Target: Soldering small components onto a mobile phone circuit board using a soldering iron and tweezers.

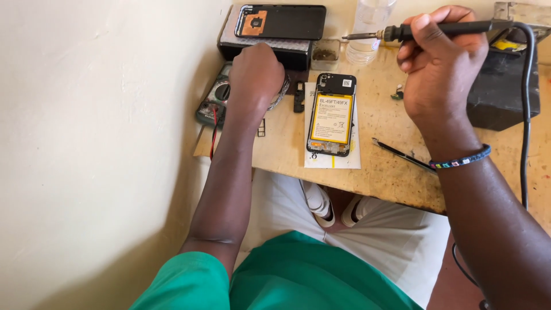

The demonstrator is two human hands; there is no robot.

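My right hand (439, 63) grips a black soldering iron (442, 28) held level, its metal tip pointing left toward a clear plastic bottle (370, 26). My left hand (256, 74) is closed in a fist on a coil of thin silvery wire (282, 92), resting by a multimeter (213, 102) at the table's left edge. Between the hands lies an opened phone (332, 115) with its yellow battery showing, on a white sheet of paper (333, 159).
A phone back cover (287, 22) lies on a black box (261, 50) at the rear. A small tin (325, 54), tweezers (402, 154), a small green part (397, 93) and a black block (502, 86) sit on the wooden table (390, 172). The iron's cord (525, 115) hangs right. A wall (86, 143) stands left.
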